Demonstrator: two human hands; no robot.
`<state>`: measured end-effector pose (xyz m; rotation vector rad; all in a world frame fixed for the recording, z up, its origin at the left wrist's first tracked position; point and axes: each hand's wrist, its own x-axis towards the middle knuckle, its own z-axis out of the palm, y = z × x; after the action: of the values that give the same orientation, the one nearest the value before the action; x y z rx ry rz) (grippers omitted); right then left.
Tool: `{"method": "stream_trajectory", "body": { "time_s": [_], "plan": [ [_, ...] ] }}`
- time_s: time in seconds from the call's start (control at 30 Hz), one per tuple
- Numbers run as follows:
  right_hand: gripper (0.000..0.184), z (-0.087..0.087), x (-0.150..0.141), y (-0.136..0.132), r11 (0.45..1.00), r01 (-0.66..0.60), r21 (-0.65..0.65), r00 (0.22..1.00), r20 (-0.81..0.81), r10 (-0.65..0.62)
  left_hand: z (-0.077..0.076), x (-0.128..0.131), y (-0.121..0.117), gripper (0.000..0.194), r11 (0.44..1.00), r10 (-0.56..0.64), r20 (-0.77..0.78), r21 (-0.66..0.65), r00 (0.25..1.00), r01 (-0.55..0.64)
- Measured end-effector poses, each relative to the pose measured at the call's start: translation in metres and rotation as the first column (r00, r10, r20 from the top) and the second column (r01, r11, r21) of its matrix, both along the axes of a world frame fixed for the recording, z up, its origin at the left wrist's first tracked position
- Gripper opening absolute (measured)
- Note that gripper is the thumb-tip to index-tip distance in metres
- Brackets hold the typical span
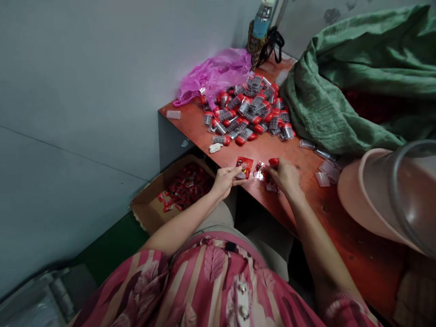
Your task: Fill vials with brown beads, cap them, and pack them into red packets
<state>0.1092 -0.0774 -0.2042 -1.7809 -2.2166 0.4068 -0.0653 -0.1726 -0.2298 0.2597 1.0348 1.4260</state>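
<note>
Left hand [223,181] at red card [244,167]

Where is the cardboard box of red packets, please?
In the head view, the cardboard box sits at left, beside the left hand and the table.

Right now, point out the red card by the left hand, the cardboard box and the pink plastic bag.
Red card [244,166], head view, on its printed face.
Cardboard box [157,181], head view, on its inner wall.
Pink plastic bag [213,72], head view, on its middle.
</note>
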Motion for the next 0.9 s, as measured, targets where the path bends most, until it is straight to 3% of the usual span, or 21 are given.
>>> {"method": "stream_trajectory", "body": {
  "time_s": [0.03, 0.1, 0.2, 0.27, 0.37, 0.5, 0.73, 0.9],
  "plan": [
    [0.027, 0.002, 0.001, -0.003, 0.999, 0.014, 0.029, 0.999, -0.031, -0.013, 0.001, 0.0, 0.0, 0.03, 1.0, -0.005, -0.014, -0.01, 1.0, 0.005],
    [0.029, 0.005, 0.002, -0.014, 1.0, 0.012, -0.003, 0.97, -0.242, -0.012, 0.002, 0.002, 0.0, 0.029, 0.999, -0.005, -0.034, -0.041, 0.999, 0.003],
    [0.03, 0.007, 0.0, -0.039, 0.965, -0.119, -0.234, 0.773, -0.632, -0.058, 0.007, 0.005, 0.001, 0.027, 0.997, 0.02, -0.01, -0.08, 1.0, -0.02],
    [0.03, 0.006, -0.002, -0.059, 0.925, -0.183, -0.334, 0.658, -0.74, -0.136, 0.009, 0.007, 0.002, 0.025, 0.995, 0.045, 0.067, -0.093, 0.997, -0.038],
    [0.03, 0.003, -0.007, -0.087, 0.915, -0.191, -0.354, 0.611, -0.773, -0.171, 0.009, 0.011, 0.003, 0.021, 0.993, 0.104, 0.241, -0.084, 0.965, -0.086],
    [0.032, -0.004, -0.019, -0.113, 0.943, -0.178, -0.282, 0.582, -0.803, -0.131, 0.009, 0.021, 0.003, 0.024, 0.99, 0.136, 0.373, -0.082, 0.918, -0.114],
    [0.034, -0.013, -0.032, -0.118, 0.961, -0.098, -0.258, 0.476, -0.861, -0.182, 0.02, 0.037, 0.004, 0.031, 0.988, 0.144, 0.281, -0.094, 0.949, -0.122],
    [0.034, -0.015, -0.028, -0.114, 0.962, -0.068, -0.263, 0.441, -0.873, -0.208, 0.019, 0.043, 0.0, 0.034, 0.991, 0.13, 0.244, -0.033, 0.961, -0.126]
  ]
}}
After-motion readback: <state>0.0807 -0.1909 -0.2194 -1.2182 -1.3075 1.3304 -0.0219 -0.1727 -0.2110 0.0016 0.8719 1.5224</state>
